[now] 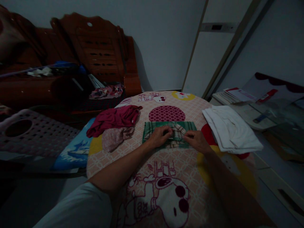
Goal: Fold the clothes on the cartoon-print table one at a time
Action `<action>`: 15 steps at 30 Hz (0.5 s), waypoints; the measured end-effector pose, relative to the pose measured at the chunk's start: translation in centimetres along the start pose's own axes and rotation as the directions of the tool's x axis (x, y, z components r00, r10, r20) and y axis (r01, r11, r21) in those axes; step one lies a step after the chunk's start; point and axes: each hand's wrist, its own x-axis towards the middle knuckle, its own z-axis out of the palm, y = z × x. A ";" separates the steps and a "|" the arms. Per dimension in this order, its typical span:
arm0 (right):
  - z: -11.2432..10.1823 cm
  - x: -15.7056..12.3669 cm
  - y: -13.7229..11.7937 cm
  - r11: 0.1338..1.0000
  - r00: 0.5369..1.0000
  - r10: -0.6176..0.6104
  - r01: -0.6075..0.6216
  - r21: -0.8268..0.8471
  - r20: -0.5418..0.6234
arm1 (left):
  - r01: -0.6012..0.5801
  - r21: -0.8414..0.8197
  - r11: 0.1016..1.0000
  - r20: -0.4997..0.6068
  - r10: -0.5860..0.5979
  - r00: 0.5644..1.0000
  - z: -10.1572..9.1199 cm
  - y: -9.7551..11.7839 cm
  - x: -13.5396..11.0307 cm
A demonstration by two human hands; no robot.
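A green and white plaid cloth [187, 125], folded into a flat rectangle, lies on the round table with a patterned tablecloth [142, 161]. Both hands are at this cloth. My left hand [161, 136] rests over its left half, fingers curled in a pinch near the pale checked part in the middle. On the right side my right hand [196, 140] pinches the edge of that same pale part. The exact kind of garment or cloth cannot be made out. Fingertips of both hands are partly hidden and dim.
Left on the table lie a crumpled magenta garment [116, 118] and a pinkish cloth [115, 139]. Folded white cloth [232, 128] sits at the right edge. Beyond stand a wooden bench [95, 47], a woven chair [42, 133] and a side cabinet [249, 115] with papers.
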 end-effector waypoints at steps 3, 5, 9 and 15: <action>0.5 -0.1 0.2 1.000 0.999 0.023 -0.022 0.019 -0.031 | -0.035 -0.015 0.999 -0.072 0.034 0.997 -0.1 -0.4 0.1; 0.8 -0.1 0.5 1.000 0.999 0.028 -0.029 0.002 0.031 | -0.112 0.037 0.993 -0.006 0.113 0.994 0.2 -1.1 0.0; 1.1 -0.1 0.8 0.998 0.991 0.061 -0.057 -0.034 0.118 | -0.241 0.209 0.948 0.158 0.210 0.965 1.7 -2.1 -0.6; 0.8 0.0 0.5 0.996 0.993 0.093 -0.092 -0.004 0.070 | -0.149 0.091 0.985 0.061 0.144 0.988 -0.1 -0.9 -0.1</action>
